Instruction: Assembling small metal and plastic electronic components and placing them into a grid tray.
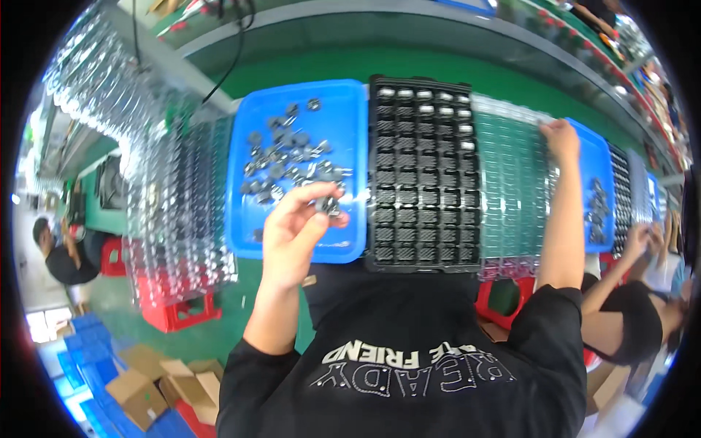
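the left hand, left of the middle of the frame, is narrowed to a pinch, holding a small dark grey and silvery part between thumb and fingers. it is held above the lower right of a blue rectangular plastic tray, where many loose grey and silvery pieces lie scattered. just beside that tray, at the centre, lies a black plastic tray with rows of square pockets; pale-topped pieces sit along its top row and down part of its right side. the right hand, right of centre in the upper half, has its fingers curled at the upper right edge of clear plastic trays; i cannot tell whether it grips anything. a second blue plastic tray lies at the right on the green desk.
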Tool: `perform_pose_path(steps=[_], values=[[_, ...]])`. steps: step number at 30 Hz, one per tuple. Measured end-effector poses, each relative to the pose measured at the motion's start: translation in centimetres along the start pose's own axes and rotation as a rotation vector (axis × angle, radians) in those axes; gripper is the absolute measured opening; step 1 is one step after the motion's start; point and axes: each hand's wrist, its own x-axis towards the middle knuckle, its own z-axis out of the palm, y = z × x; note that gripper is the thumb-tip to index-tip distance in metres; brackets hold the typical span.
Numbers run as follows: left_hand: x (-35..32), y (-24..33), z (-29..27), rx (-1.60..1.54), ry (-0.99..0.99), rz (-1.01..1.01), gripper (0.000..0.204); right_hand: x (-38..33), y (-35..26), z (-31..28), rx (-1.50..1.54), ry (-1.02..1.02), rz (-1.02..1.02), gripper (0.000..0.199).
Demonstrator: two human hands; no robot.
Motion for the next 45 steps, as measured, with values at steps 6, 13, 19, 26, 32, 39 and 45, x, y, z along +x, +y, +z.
perform_pose_path(steps=[6, 13, 19, 26, 32, 39, 45], values=[[2.1, 0.4, -0.1, -0.161, -0.016, -0.047, 0.037, 1.2, 4.2, 1.1, 0.104, 0.022, -0.191, 0.021], [3.0, -0.2, -0.1, -0.277, -0.012, -0.052, 0.036, -0.2, 2.7, 0.0, 0.091, -0.076, -0.188, 0.021], [3.1, -0.8, 0.3, -0.281, -0.077, -0.048, 0.036, -5.8, -5.2, -2.2, 0.479, 0.061, -0.155, 0.021], [3.0, -1.3, 3.0, -0.328, -0.123, -0.029, 0.034, -25.1, -19.3, -8.0, 1.424, -0.365, -0.477, 0.018], [2.1, -1.0, 4.2, -0.274, -0.112, 0.008, 0.034, -28.2, -22.9, -7.8, 1.107, -0.162, -0.781, 0.027], [1.5, -0.1, 4.8, -0.212, -0.064, -0.042, 0.047, -28.4, -23.6, -8.2, 0.990, -0.060, -0.870, 0.030], [1.2, -0.3, 4.6, -0.211, -0.111, -0.059, 0.046, -28.3, -23.3, -8.6, 0.977, -0.060, -0.925, 0.029]])
